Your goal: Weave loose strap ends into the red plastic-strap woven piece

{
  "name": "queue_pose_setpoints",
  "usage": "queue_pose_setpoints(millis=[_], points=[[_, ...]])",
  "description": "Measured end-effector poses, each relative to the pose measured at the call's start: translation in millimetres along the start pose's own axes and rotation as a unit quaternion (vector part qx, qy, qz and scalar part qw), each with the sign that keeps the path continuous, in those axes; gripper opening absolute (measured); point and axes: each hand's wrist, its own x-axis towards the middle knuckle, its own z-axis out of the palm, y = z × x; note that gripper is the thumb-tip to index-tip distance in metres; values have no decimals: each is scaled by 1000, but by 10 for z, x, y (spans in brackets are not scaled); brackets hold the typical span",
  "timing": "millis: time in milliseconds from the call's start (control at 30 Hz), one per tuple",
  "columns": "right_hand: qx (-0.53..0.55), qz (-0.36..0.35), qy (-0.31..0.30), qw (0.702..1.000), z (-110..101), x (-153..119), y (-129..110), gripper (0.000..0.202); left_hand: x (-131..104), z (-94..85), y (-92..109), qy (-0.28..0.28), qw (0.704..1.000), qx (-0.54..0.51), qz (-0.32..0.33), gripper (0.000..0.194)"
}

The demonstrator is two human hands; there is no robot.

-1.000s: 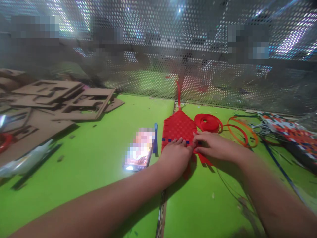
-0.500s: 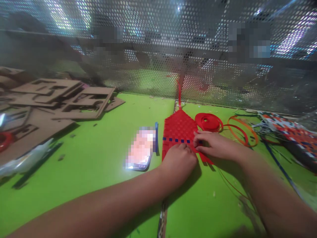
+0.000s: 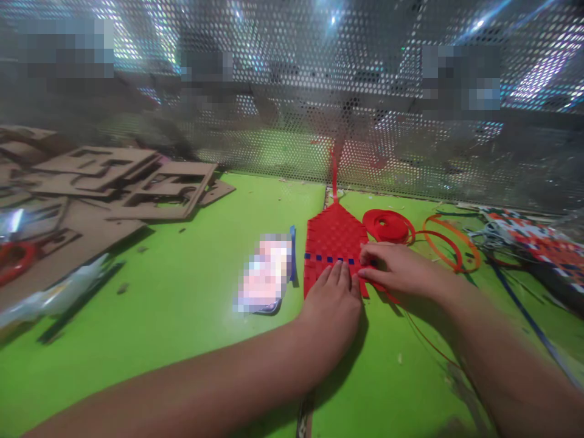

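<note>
A red woven piece (image 3: 336, 230) with a pointed far end and a row of blue squares lies on the green table. My left hand (image 3: 334, 304) rests on its near part, fingers stretched out just below the blue row. At the right edge of the weave, my right hand (image 3: 391, 263) pinches something red, apparently a strip, between thumb and fingers. Loose red strip ends stick out below that hand. Beyond it sits a coil of red strip (image 3: 387, 227). A red strip runs from the weave's tip up to the mesh.
Left of the weave lie a phone (image 3: 264, 274) and a short blue strip (image 3: 292, 254). Cardboard cutouts (image 3: 95, 161) and a plastic wrapper (image 3: 68, 292) are farther left. Orange strip loops (image 3: 477, 252) and another woven piece (image 3: 547, 243) are at right. Perforated mesh (image 3: 292, 109) stands behind.
My left hand's curled fingers have stretched out flat on the weave. My right hand keeps its pinch at the edge. The whole view has shifted slightly.
</note>
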Motion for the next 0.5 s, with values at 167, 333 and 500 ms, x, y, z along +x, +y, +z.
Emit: queue_pose_setpoints(millis=[167,333,500], points=[[-18,45,62,997,112,59,47,37,-27,50,-6,5,1000,4,-6,59],[-7,35,86,996,204,108,154,42,11,-49,-183,6,997,-72,14,59],[3,35,89,995,221,118,191,47,53,-269,-425,0,989,-143,-23,31]])
